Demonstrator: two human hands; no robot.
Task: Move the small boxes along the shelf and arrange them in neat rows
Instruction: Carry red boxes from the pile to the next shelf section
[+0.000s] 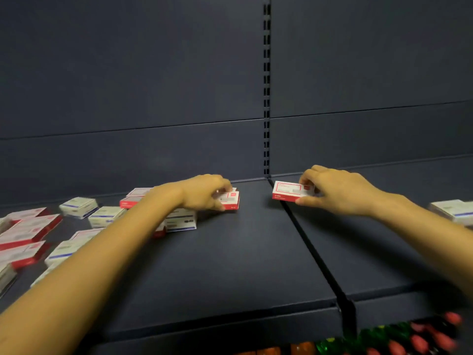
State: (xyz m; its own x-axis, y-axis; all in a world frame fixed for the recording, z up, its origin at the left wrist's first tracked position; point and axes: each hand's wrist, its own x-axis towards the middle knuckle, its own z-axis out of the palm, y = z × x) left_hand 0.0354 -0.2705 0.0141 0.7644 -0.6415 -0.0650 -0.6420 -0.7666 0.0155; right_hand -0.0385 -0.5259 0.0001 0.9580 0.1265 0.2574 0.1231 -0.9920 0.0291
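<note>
The left hand [207,193] grips a red-and-white box [231,199] at the edge of the scattered pile [76,206], while the right hand [340,190] pinches another box [290,190] over the seam [307,239] near the back of the shelf [230,265], likely starting a row.

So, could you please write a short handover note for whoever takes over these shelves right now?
Left hand grips the first red-and-white box on the left shelf panel.
Right hand pinches the second red-and-white box at the seam between panels; lifted or resting, unclear.
Done: no neat row visible yet.
Left: the scattered boxes at far left and the pale boxes at far right need lining up.
</note>
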